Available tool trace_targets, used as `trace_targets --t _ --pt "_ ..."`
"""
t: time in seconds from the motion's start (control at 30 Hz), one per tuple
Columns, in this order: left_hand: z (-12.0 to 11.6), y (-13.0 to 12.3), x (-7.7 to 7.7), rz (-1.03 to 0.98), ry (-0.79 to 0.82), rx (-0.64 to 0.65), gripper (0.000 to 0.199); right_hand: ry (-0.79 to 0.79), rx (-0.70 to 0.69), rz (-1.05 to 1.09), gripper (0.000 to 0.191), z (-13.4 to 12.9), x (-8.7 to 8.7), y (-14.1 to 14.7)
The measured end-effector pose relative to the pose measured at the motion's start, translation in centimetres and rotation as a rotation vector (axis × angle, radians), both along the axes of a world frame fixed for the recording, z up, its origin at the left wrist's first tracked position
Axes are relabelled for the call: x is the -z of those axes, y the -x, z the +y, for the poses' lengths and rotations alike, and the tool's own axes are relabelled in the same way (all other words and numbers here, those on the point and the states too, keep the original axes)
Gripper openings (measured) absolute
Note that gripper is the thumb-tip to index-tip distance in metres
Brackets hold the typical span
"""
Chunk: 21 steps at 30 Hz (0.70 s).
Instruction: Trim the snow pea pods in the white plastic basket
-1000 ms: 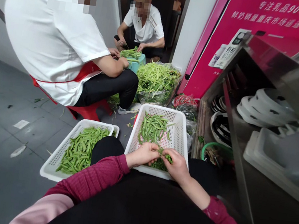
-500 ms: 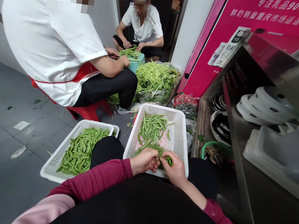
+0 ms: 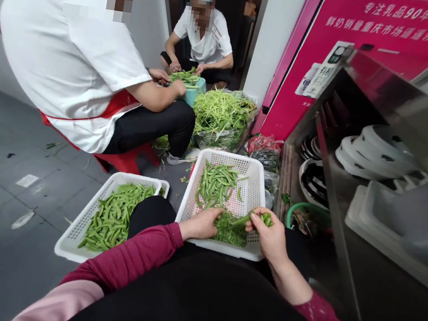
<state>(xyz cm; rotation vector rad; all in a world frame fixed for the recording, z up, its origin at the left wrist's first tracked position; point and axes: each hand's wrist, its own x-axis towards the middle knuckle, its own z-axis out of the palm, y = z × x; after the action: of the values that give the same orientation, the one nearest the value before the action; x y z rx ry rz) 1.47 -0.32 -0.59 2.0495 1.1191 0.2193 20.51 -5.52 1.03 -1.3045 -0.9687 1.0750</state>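
A white perforated basket (image 3: 260, 175) rests at my lap. Loose pea pods (image 3: 216, 182) lie in its far half, and a heap of fine green trimmings (image 3: 230, 230) is at its near end. My right hand (image 3: 271, 239) is closed around several pea pods above the basket's right rim, one pod pointing out to the left from its fingertips. At the near left of the basket, my left hand (image 3: 201, 224) touches the edge of the trimmings. Its fingers are curled together, and whatever they pinch is hidden.
A second white basket (image 3: 69, 238) full of pea pods stands on the floor at left. One co-worker (image 3: 69, 53) sits on a red stool; another (image 3: 204, 35) crouches behind. Bagged greens (image 3: 224, 114) lie ahead. A metal shelf (image 3: 336, 200) with stacked dishes is close on the right.
My hands, together over the trimmings before, have parted. The right hand has moved right and up with the pea pods; the left has shifted slightly left.
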Motion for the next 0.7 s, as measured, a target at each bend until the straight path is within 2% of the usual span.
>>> trace_targets --t 0.07,0.13,0.2,0.27,0.3,0.37,0.43,0.47,0.53,0.6,0.7 --pt "-0.3 -0.4 -1.2 -0.049 -0.02 0.12 0.049 0.002 -0.027 -0.02 0.024 0.0 0.1 0.1" --pt "-0.4 -0.7 -2.3 -0.057 0.025 0.222 0.031 0.006 -0.066 -0.111 0.024 0.0 0.1 0.0" --pt "-0.4 -0.9 -3.0 0.008 0.052 0.283 0.03 -0.052 -0.077 -0.345 0.022 0.0 -0.1 -0.2" --pt "-0.2 -1.0 -3.5 0.137 -0.011 0.306 0.032 -0.182 -0.107 -0.689 0.023 0.1 -0.4 -0.4" --pt "-0.1 -1.0 -3.6 0.206 -0.07 0.314 0.03 -0.256 -0.161 -0.856 0.024 0.3 -0.6 -0.6" --pt "-0.1 -0.9 -3.9 0.303 -0.18 0.337 0.026 -0.361 -0.398 -1.085 0.025 0.6 -1.1 -0.7" --pt "-0.1 -0.9 -4.0 0.307 -0.245 0.369 0.024 -0.369 -0.67 -1.148 0.019 1.0 -1.3 -0.5" --pt "-0.1 -0.8 -3.9 0.275 -0.272 0.378 0.023 -0.344 -0.748 -1.129 0.014 1.3 -1.3 -0.3" --pt "-0.1 -0.8 -3.6 0.183 -0.32 0.339 0.024 -0.232 -0.733 -1.004 0.008 1.6 -0.8 0.4" --pt "-0.1 -0.7 -2.9 0.091 -0.352 0.211 0.028 -0.047 -0.581 -0.748 0.01 1.6 0.0 1.4" --pt "0.0 -0.6 -1.6 0.027 -0.359 -0.003 0.033 0.222 -0.341 -0.217 0.024 1.7 1.6 2.6"
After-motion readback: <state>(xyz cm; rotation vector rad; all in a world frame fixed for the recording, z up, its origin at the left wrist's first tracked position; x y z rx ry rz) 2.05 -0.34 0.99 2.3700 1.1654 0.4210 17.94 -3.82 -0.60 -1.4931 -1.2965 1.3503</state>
